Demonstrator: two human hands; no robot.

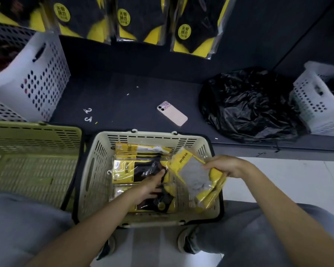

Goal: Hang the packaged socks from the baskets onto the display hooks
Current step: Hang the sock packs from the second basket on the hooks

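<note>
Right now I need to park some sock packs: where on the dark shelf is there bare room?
Bare shelf lies between the left white basket and the phone, beyond the loose hooks, and behind the phone. Crowded at right: black bag beside right white basket.

A: cam setup?
B: one head cam, wide-angle. Worn on the person's head, facing forward and steeply down.
A: what's centred?
B: cream basket (181, 138), just below centre, close in, between the legs (268, 228). Forearms enter from the bottom edge. Left hand (152, 185) is inside the basket, right hand (226, 166) pinches a grey sock pack (199, 176) over its rim.
A: top of frame?
B: hanging sock packs (123, 20) on the dark wall (258, 26), farther off, cropped by the top edge. Straight lines bow near the borders.
A: overlap with another view?
B: only this one.
</note>
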